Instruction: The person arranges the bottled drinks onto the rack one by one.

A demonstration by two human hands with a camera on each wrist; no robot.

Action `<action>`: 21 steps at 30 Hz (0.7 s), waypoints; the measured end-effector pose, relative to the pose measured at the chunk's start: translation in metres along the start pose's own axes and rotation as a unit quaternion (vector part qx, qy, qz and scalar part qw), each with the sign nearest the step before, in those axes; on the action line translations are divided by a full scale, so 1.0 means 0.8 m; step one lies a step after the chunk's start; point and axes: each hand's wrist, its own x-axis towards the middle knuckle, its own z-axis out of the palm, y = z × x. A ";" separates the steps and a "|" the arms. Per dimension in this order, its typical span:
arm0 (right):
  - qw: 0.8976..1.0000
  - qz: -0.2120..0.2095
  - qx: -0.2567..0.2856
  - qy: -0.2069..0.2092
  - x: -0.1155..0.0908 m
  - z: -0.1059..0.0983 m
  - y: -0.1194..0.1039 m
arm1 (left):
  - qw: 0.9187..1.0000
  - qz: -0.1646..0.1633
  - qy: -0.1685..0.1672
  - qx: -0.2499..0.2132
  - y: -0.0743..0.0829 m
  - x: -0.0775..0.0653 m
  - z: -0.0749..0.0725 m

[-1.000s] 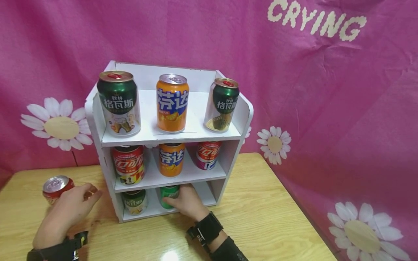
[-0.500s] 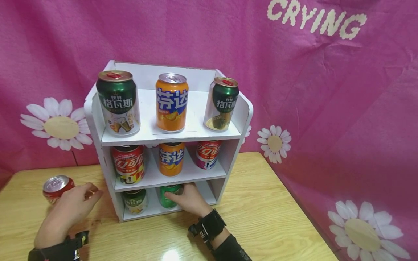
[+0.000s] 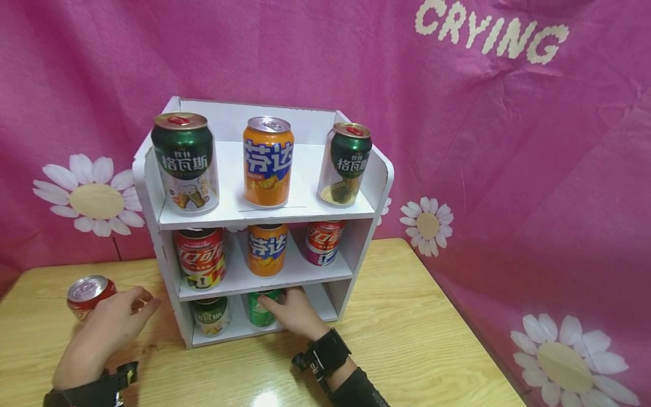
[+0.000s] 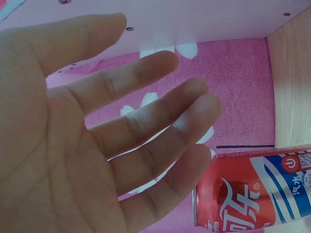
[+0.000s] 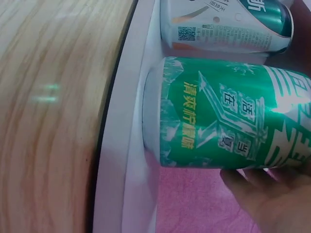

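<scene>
My right hand (image 3: 295, 312) grips a green soda can (image 3: 261, 308) that stands on the bottom shelf of a white three-tier rack (image 3: 264, 215). In the head view the thumb lies across the can's front and the other fingers are behind it. The right wrist view shows fingertips against the side of this can (image 5: 214, 111), near its top. My left hand (image 3: 114, 319) hovers left of the rack, fingers loosely bent and palm bare in the left wrist view. Close to it, a red cola can (image 3: 91, 294) stands on the table, partly covered by the hand in the head view.
A kvass can (image 3: 210, 316) stands left of the green one. Above are red cola cans (image 3: 200, 257) flanking an orange soda can (image 3: 267, 249); on top, kvass cans (image 3: 185, 164) flank another orange soda can (image 3: 268, 164). A pink flowered cloth (image 3: 483, 169) hangs behind the wooden table (image 3: 402, 328).
My right thumb has shifted slightly up the green can, and the hand has moved a little right. The left hand and the other cans have stayed put.
</scene>
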 end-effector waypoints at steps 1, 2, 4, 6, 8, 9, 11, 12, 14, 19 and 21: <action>1.000 -0.001 0.004 -0.001 0.000 0.000 0.000 | 1.000 0.000 0.000 0.001 0.000 0.000 0.000; 1.000 0.001 0.008 -0.003 0.000 -0.001 -0.001 | 1.000 0.000 -0.001 0.000 0.000 0.000 0.000; 1.000 0.004 0.014 -0.007 0.000 -0.001 -0.001 | 1.000 0.000 -0.001 0.000 0.000 0.000 -0.001; 1.000 0.010 0.018 -0.007 0.000 -0.001 -0.002 | 1.000 0.000 -0.002 0.000 0.000 0.001 -0.001; 1.000 0.016 0.016 0.000 0.000 0.000 -0.004 | 1.000 -0.002 -0.005 -0.001 -0.001 0.001 -0.001; 1.000 0.018 0.014 0.005 0.000 0.001 -0.006 | 1.000 -0.001 -0.004 0.001 -0.001 0.001 -0.001; 1.000 0.023 0.005 0.015 -0.001 0.003 -0.009 | 1.000 -0.004 -0.009 0.001 0.000 0.001 -0.002; 1.000 0.025 0.002 0.018 -0.001 0.004 -0.010 | 1.000 -0.005 -0.011 0.000 0.000 0.001 -0.002; 0.999 0.030 0.000 0.018 -0.001 0.004 -0.013 | 1.000 -0.004 -0.011 -0.002 0.000 0.001 -0.001; 0.999 0.035 0.015 0.002 -0.003 0.002 -0.010 | 1.000 0.011 0.009 0.001 0.000 0.000 0.003; 0.999 0.033 0.026 0.001 -0.002 0.002 -0.007 | 1.000 0.017 0.018 0.005 0.000 0.001 0.003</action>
